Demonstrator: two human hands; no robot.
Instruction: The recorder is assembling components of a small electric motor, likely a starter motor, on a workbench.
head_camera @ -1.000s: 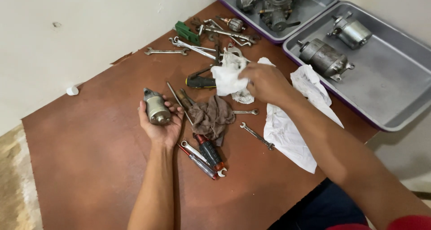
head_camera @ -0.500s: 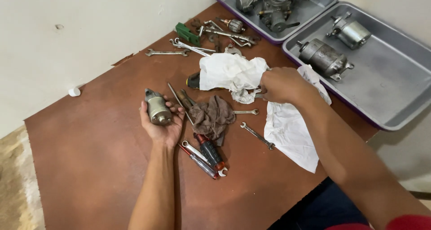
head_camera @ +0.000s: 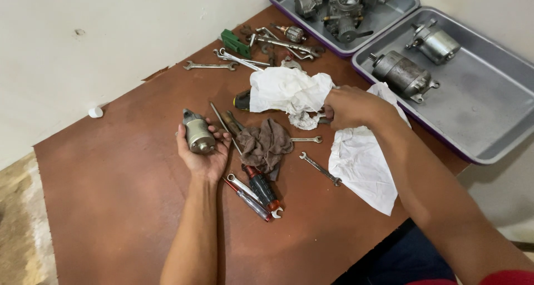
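My left hand (head_camera: 203, 157) lies palm up on the brown board (head_camera: 111, 196) and holds a small grey metal cylinder, a motor part (head_camera: 197, 134). My right hand (head_camera: 350, 107) grips a crumpled white cloth (head_camera: 286, 90) and holds it just above the tools in the middle of the board. A second white cloth (head_camera: 361, 162) lies flat under my right forearm. A brown rag (head_camera: 266, 145) sits between my hands, over screwdrivers (head_camera: 261, 187) with red and black handles.
Wrenches (head_camera: 208, 66) and a green tool (head_camera: 236, 43) lie at the board's far edge. A small wrench (head_camera: 320, 169) lies near the flat cloth. Two grey trays (head_camera: 484, 112) at the right hold motors (head_camera: 401, 75) and carburettor parts (head_camera: 342, 7). A white cap (head_camera: 95, 112) sits on the floor.
My right hand has pulled the crumpled white cloth up and to the right, spreading it out. The left hand with the motor part has stayed still.
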